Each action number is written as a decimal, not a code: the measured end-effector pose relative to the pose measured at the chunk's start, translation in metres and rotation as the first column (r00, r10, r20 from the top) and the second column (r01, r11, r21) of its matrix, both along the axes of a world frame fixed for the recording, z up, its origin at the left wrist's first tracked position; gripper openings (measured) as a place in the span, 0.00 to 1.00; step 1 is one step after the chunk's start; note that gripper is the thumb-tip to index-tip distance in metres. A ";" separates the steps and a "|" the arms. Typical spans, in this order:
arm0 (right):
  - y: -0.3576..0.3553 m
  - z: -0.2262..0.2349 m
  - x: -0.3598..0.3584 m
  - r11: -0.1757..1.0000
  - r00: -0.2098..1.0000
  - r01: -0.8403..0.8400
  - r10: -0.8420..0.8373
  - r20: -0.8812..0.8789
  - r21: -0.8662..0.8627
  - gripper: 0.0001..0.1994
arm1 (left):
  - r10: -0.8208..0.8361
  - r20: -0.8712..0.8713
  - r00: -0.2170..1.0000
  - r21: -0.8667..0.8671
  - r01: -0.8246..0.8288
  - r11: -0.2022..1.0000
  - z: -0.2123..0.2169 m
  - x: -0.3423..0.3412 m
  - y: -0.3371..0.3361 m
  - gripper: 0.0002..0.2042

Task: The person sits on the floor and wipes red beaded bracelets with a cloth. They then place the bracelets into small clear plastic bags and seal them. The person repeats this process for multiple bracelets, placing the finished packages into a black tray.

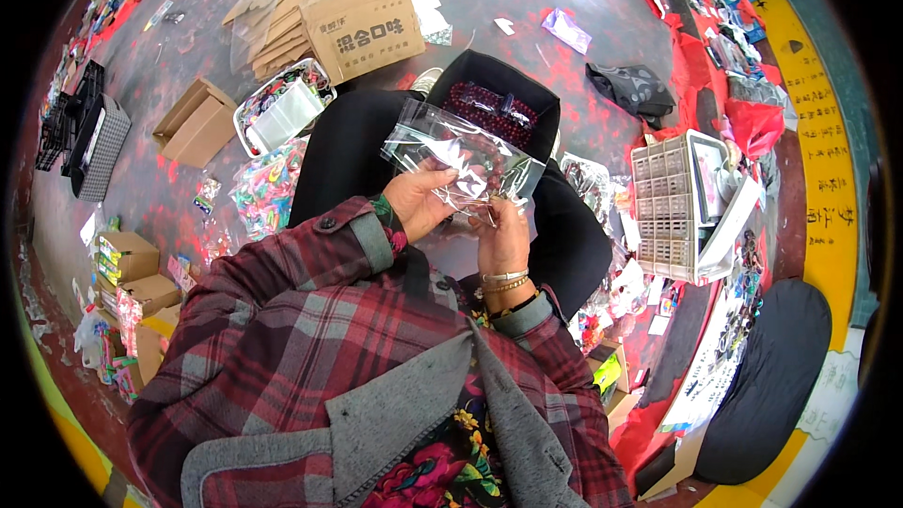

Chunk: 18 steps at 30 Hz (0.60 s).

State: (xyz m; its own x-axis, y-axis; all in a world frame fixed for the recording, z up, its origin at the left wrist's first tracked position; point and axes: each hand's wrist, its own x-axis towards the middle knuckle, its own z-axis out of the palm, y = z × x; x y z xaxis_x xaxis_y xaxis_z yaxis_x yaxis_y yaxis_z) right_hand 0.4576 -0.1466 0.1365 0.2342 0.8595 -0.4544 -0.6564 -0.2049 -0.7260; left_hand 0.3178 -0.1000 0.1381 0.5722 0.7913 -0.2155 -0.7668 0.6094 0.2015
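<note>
A clear plastic bag (421,144) is stretched between my two hands above my lap. My left hand (420,204) is closed on its near left side, thumb on top. At its near right edge my right hand (505,243) pinches the film between thumb and fingers; a pale bangle and a gold-coloured bracelet circle that wrist. Dark red beads show through the film near my right fingertips; glare hides whether they lie inside the bag. Just beyond, a black open box (538,99) rests between my legs, holding dark red beaded strings (484,111).
Flattened cardboard (365,28) lies ahead on the floor. To the left are a white basket (246,136) of small goods, an open carton (196,122) and colourful packets (266,190). A beige plastic crate (663,212) stands at right, near a black bag (628,89).
</note>
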 end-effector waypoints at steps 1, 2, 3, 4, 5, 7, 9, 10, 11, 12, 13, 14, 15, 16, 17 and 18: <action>0.000 0.005 -0.003 1.000 0.999 0.021 -0.021 0.024 -0.006 0.05 | -0.007 -0.001 1.000 0.006 0.007 1.000 0.000 -0.001 0.000 0.15; 0.000 0.004 -0.003 1.000 0.999 0.001 -0.001 0.049 -0.005 0.06 | -0.014 -0.001 1.000 0.013 0.014 1.000 0.000 -0.001 0.000 0.15; -0.001 0.001 -0.003 1.000 0.997 -0.019 0.020 0.075 -0.005 0.07 | 0.037 -0.050 0.998 -0.024 -0.038 0.999 -0.005 0.002 0.000 0.16; -0.001 -0.003 -0.002 0.999 0.994 -0.040 0.041 0.100 -0.006 0.08 | 0.041 -0.038 0.998 -0.019 -0.041 0.999 -0.006 0.002 0.000 0.17; -0.002 -0.007 -0.002 0.995 0.989 -0.092 0.089 0.116 0.025 0.11 | 0.044 -0.027 0.999 -0.012 -0.044 0.999 -0.004 0.003 0.001 0.17; -0.002 -0.011 -0.004 0.997 0.985 -0.078 0.075 0.153 0.019 0.11 | 0.018 0.003 1.000 0.002 -0.018 1.000 0.001 0.001 0.002 0.19; -0.003 -0.014 -0.010 0.995 0.983 -0.070 0.058 0.173 0.064 0.09 | 0.076 -0.042 0.996 -0.011 -0.076 0.997 -0.003 -0.002 0.005 0.18; -0.004 -0.020 -0.007 0.989 0.975 -0.142 0.131 0.180 0.047 0.09 | 0.104 -0.065 0.992 -0.017 -0.105 0.994 -0.004 -0.003 0.007 0.18; -0.005 -0.020 -0.005 0.976 0.961 -0.214 0.205 0.185 0.028 0.09 | 0.109 -0.066 0.992 -0.040 -0.111 0.993 0.003 -0.004 0.010 0.17; -0.005 -0.019 -0.003 0.959 0.942 -0.284 0.278 0.189 0.008 0.08 | 0.102 -0.083 0.991 0.000 -0.103 0.995 0.003 -0.006 0.014 0.17; -0.006 -0.015 0.001 0.922 0.911 -0.387 0.382 0.157 0.003 0.10 | 0.096 -0.100 0.990 0.040 -0.092 0.995 0.003 -0.010 0.017 0.17; -0.005 -0.011 0.007 0.902 0.892 -0.432 0.430 0.142 -0.020 0.11 | 0.092 -0.121 0.988 0.082 -0.082 0.993 0.004 -0.014 0.021 0.16; -0.003 -0.007 0.017 0.878 0.869 -0.477 0.478 0.129 -0.043 0.11 | 0.077 -0.085 0.993 0.096 -0.069 0.993 0.005 -0.020 0.024 0.17; -0.001 -0.002 0.029 0.852 0.844 -0.520 0.524 0.114 -0.065 0.12 | 0.019 -0.105 0.994 0.135 -0.005 0.991 0.007 -0.026 0.029 0.17; 0.002 0.003 0.044 0.851 0.830 -0.518 0.525 0.187 -0.087 0.14 | -0.041 -0.124 0.991 0.168 0.062 0.984 0.012 -0.032 0.033 0.17; 0.004 0.005 0.056 0.883 0.854 -0.460 0.468 0.227 -0.092 0.16 | -0.105 -0.148 0.983 0.199 0.133 0.971 0.013 -0.037 0.035 0.17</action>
